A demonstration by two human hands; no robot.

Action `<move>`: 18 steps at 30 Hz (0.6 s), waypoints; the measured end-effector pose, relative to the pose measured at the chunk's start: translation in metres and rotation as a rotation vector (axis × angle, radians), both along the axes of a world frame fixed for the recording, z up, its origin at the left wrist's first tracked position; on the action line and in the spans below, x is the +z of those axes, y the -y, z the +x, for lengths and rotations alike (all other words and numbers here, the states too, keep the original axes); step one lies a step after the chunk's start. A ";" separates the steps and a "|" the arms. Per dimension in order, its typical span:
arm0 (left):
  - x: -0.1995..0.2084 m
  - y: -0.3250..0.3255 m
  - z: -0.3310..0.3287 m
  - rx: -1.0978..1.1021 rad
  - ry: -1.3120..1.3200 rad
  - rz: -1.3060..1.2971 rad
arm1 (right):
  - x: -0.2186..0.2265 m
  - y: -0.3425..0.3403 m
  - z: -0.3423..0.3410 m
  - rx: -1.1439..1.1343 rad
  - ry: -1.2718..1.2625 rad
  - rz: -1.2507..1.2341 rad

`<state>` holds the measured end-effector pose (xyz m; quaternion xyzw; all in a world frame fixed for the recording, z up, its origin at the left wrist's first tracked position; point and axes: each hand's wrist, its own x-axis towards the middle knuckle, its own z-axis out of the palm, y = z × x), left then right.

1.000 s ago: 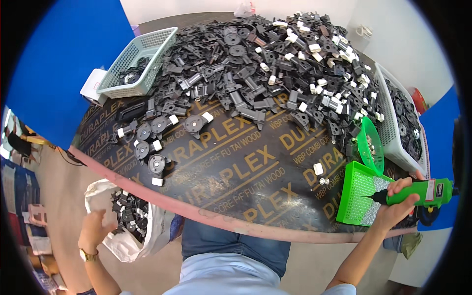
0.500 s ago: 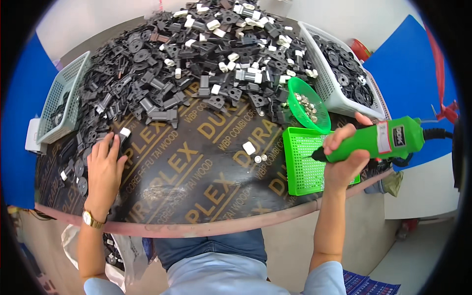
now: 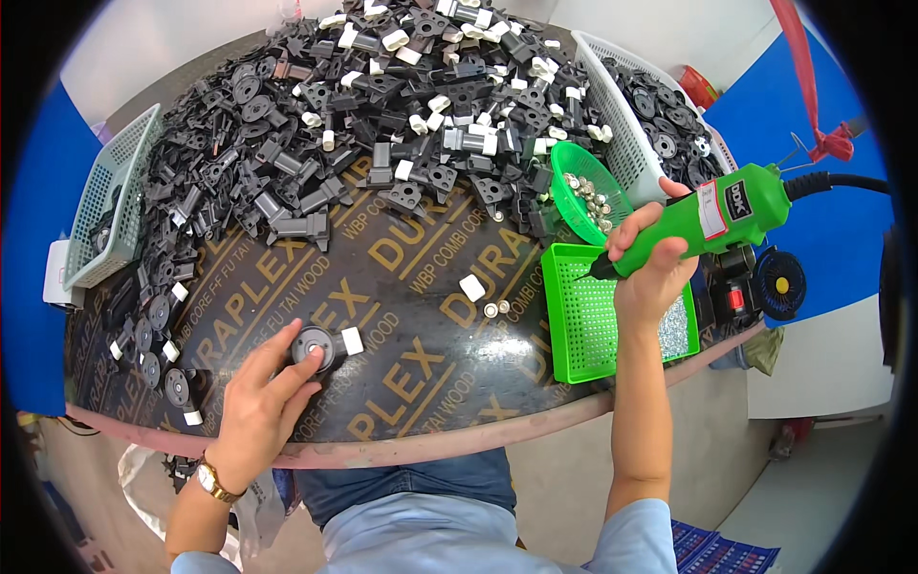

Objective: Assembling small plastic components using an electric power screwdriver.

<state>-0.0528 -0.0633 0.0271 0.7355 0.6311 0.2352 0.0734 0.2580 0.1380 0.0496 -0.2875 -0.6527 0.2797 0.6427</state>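
My left hand rests low on the table with its fingers on a black plastic wheel-shaped part, which has a white cap sticking out on its right side. My right hand grips a green electric screwdriver by its body, and its dark tip points left over a green perforated tray. Small shiny screws lie at the tray's right end. Left of the tray are a loose white cap and two small round metal pieces.
A large heap of black parts and white caps fills the table's far side. Baskets stand left and right. A green colander holds metal pieces. Wheel-and-cap parts lie at left. Behind the tray sits a small fan.
My left hand has come from the heap's left edge toward the front middle, bringing the black wheel-shaped part with it. The screwdriver has shifted slightly left and up.
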 end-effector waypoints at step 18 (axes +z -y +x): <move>-0.003 -0.044 0.036 -0.214 0.017 0.100 | 0.002 0.002 -0.003 -0.061 0.045 -0.015</move>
